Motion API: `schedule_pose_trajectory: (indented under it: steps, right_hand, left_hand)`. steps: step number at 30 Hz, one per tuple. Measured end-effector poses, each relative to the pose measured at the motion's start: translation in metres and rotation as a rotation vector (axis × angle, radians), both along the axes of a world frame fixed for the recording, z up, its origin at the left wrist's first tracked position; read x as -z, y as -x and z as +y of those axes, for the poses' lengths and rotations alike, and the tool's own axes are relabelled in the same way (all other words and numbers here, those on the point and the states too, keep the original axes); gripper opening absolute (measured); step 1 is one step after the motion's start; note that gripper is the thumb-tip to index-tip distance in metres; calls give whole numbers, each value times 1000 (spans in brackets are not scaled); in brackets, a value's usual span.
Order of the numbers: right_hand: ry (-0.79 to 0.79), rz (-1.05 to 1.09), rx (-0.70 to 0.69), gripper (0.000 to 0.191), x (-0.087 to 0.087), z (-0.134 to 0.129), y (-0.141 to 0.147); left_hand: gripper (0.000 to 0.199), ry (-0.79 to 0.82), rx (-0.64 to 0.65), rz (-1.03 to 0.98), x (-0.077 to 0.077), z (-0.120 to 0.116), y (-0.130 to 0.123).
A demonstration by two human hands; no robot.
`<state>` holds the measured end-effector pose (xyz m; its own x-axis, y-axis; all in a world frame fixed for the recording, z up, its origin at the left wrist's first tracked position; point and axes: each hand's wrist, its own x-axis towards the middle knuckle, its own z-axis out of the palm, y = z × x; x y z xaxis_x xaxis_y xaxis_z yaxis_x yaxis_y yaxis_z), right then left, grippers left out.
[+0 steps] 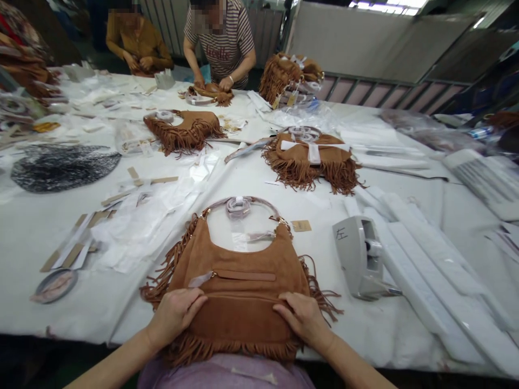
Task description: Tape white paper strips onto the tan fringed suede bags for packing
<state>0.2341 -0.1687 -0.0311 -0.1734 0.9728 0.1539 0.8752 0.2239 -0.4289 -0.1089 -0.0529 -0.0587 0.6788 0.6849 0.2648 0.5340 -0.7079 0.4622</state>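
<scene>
A brown suede handbag with fringe along its sides and bottom lies flat before me at the table's front edge. Its curved handle points away from me, with a coiled strap bound up inside the loop. Across the front runs a zip pocket with a small plastic-wrapped pull. My left hand grips the bag's lower left, thumb and fingers closed on the suede. On the lower right, my right hand pinches the material the same way. A cardboard tag rests beside the handle.
A grey tape dispenser stands to the right, near long white foam strips. Another fringed bag lies beyond. Paper and card scraps and a small round dish are at left. Two people work across the table.
</scene>
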Motion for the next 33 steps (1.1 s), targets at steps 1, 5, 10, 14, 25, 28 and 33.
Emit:
schedule_pose_trajectory:
  steps: [1, 5, 10, 14, 25, 28, 33]
  right_hand:
    - [28, 12, 10, 31, 0, 2, 0]
    - [130, 16, 50, 28, -1, 10, -1]
    - [176, -144, 39, 26, -10, 14, 7]
    - [41, -378, 34, 18, -21, 22, 18]
    - [27, -335, -131, 18, -12, 41, 5]
    - [34, -246, -153, 22, -8, 46, 0]
    - [41, -156, -167, 24, -3, 49, -2]
  left_hand:
    - [27, -2, -5, 17, -2, 1, -2]
    - [31, -66, -15, 162, -8, 1, -8]
    - [27, -163, -8, 326, -20, 1, -10]
    - [51, -242, 118, 443, -32, 6, -10]
    - [48, -162, 166, 348, -18, 15, -5]
    - [46, -129, 186, 322, -21, 17, -7]
    - [44, -95, 186, 290, -25, 22, -10]
